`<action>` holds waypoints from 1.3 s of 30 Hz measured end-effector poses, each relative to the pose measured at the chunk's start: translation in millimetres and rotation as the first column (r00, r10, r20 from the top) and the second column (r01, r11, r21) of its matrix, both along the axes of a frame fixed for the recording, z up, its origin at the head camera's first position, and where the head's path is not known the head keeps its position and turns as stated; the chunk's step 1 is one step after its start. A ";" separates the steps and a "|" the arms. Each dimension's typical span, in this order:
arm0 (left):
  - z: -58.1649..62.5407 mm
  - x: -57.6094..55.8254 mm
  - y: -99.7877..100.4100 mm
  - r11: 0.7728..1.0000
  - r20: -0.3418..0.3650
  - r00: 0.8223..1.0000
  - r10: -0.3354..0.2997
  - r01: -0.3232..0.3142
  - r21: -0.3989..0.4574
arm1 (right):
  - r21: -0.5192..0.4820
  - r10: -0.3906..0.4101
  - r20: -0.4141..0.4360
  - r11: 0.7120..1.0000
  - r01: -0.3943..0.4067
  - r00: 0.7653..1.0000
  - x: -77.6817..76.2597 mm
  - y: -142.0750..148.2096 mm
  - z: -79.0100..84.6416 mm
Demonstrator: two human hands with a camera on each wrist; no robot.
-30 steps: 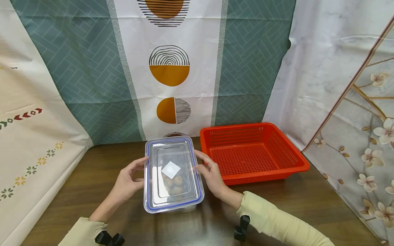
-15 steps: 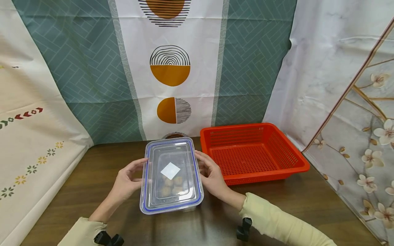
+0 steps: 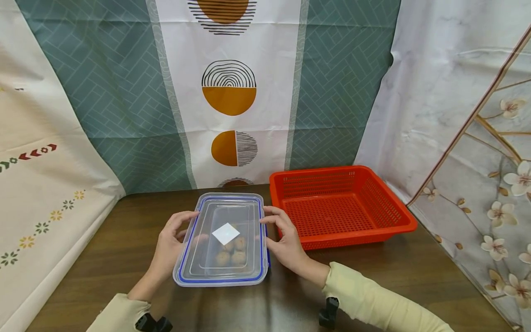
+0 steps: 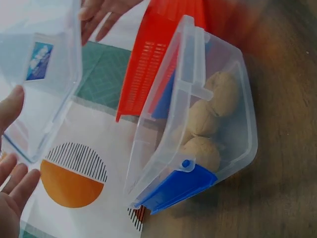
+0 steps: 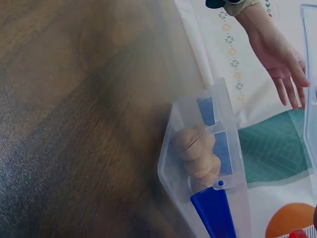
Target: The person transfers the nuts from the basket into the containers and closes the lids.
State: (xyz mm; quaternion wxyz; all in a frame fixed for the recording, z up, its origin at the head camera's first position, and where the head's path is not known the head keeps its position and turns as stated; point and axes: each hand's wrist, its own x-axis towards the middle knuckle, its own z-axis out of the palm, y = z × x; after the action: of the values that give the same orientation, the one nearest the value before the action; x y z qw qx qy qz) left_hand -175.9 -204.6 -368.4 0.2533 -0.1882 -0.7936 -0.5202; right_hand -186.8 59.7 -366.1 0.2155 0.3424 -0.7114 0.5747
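Note:
Between my two hands is a clear rectangular lid (image 3: 249, 216) with a blue seal and a small white label. My left hand (image 3: 168, 240) holds its left edge, and my right hand (image 3: 288, 242) grips the right edge. The wrist views show a gap between the lid and the clear plastic container (image 4: 242, 144) below. Several walnuts (image 5: 195, 153) lie in that container, which has blue clips (image 5: 215, 213) on its sides. From the head, the lid covers most of the container, and the walnuts show through it.
A red perforated plastic basket (image 3: 332, 207) stands at the back right, just beyond my right hand. Under everything is a dark wooden table (image 3: 124, 230). Patterned cloth (image 3: 332, 92) hangs behind it and along both sides.
Both hands have lifted the lid away from the container, and it now sits lower and farther left in the head view. The basket has stayed put.

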 end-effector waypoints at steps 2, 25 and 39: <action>3.4 2.5 5.4 1.000 -0.090 0.996 -0.011 0.013 0.015 | -0.017 0.008 -0.033 1.000 -0.008 0.999 -0.6 -1.1 0.5; -3.2 5.1 33.1 0.920 -0.295 0.878 0.378 -0.393 0.009 | -0.129 -0.011 0.038 0.992 0.016 0.999 -2.3 -17.0 5.2; 1.1 9.4 33.2 0.938 -0.208 0.928 0.308 -0.333 -0.095 | -0.093 -0.038 0.109 0.994 0.048 0.993 -0.9 -15.1 5.6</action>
State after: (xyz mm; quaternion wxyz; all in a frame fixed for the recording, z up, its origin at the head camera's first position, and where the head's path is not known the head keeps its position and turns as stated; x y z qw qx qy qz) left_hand -166.5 -171.3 -367.3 0.3969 -0.1208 -0.8177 -0.3991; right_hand -187.6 44.6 -360.5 0.2054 0.2847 -0.7010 0.6208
